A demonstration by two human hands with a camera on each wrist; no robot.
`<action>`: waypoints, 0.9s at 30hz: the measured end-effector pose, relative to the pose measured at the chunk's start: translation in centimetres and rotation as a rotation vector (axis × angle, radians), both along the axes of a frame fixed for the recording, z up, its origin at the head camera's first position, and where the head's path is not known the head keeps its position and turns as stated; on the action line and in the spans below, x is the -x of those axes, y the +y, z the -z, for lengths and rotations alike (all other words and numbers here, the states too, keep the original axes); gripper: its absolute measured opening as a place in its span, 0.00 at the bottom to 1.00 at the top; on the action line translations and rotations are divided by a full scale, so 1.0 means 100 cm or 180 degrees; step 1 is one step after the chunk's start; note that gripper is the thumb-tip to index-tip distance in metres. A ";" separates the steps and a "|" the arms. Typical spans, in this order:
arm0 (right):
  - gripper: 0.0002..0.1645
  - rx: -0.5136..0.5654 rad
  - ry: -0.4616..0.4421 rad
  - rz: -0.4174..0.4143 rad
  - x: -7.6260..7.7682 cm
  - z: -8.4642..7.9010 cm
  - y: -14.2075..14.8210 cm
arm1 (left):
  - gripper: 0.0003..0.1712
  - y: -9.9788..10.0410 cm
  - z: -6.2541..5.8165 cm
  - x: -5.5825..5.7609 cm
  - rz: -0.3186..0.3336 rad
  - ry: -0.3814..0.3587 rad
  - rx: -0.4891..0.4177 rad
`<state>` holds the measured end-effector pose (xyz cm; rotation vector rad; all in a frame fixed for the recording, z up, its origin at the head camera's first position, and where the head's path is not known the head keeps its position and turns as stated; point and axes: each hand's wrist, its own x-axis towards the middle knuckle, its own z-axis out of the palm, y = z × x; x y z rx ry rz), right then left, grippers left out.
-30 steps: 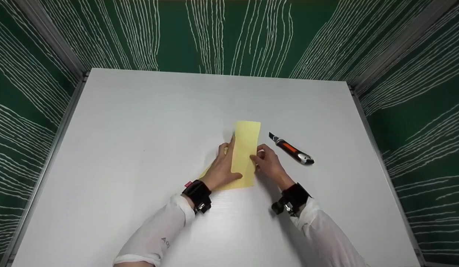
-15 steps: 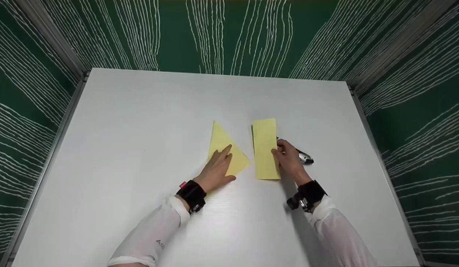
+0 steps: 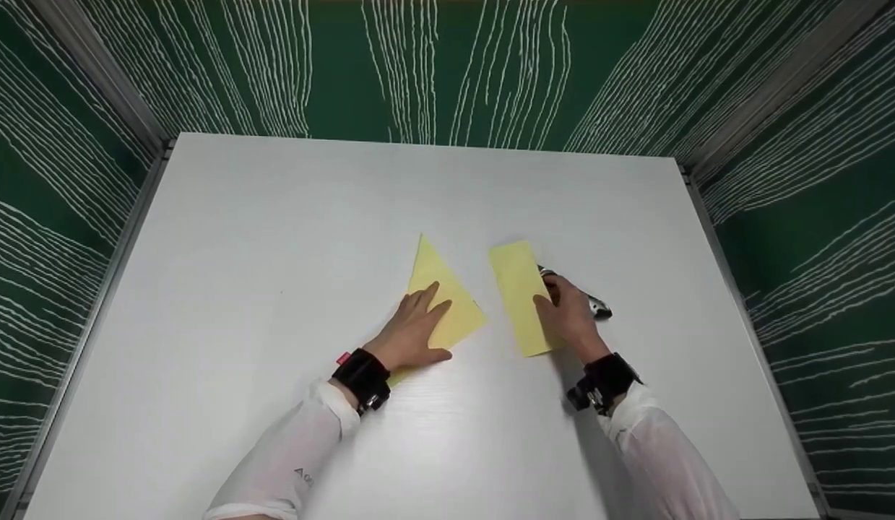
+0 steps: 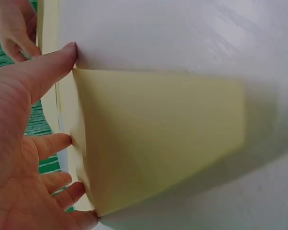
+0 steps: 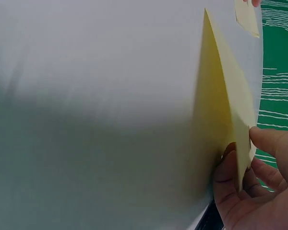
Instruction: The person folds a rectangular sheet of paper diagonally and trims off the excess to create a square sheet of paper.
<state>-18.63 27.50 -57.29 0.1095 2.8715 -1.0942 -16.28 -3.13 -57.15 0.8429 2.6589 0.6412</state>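
A folded yellow sheet of paper (image 3: 456, 318) with a pointed top lies on the table, and my left hand (image 3: 411, 332) rests on it with fingers spread. In the left wrist view, those fingertips touch the edge of the yellow sheet (image 4: 163, 129). To the right, a rectangular strip of yellow paper (image 3: 518, 296) leans at a slant, its right edge pinched by my right hand (image 3: 573, 318). The right wrist view has the strip (image 5: 230, 91) raised off the tabletop, between thumb and fingers. A utility knife (image 3: 599, 309) lies behind the right hand, mostly hidden by it.
The white table (image 3: 295, 217) extends around both hands. Green walls (image 3: 339, 72) with white streaks border its back and sides, and grey metal rails (image 3: 750, 318) run along its side edges.
The strip, earlier over the folded sheet, has moved right with my right hand, apart from that sheet, and now tilts. It and the hand now partly cover the knife. My left hand shifted slightly left.
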 end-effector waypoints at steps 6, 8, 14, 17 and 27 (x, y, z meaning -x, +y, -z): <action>0.21 -0.0515 0.0385 0.0027 -0.004 0.000 -0.001 | 0.48 -0.003 -0.001 0.000 -0.0002 -0.0071 0.0084; 0.22 -0.0704 0.0503 0.0054 -0.006 -0.001 -0.002 | 0.47 -0.004 -0.003 0.000 -0.0041 -0.0111 0.0079; 0.24 -0.1210 0.0737 0.0089 -0.007 -0.003 -0.002 | 0.42 -0.004 -0.006 0.000 -0.0145 -0.0136 0.0075; 0.24 -0.1376 0.0876 0.0128 -0.006 -0.006 -0.003 | 0.38 -0.003 -0.007 0.000 -0.0145 -0.0106 0.0106; 0.17 -0.0657 0.0793 -0.0291 -0.007 -0.023 -0.033 | 0.24 -0.002 -0.009 0.002 -0.0124 -0.0101 0.0055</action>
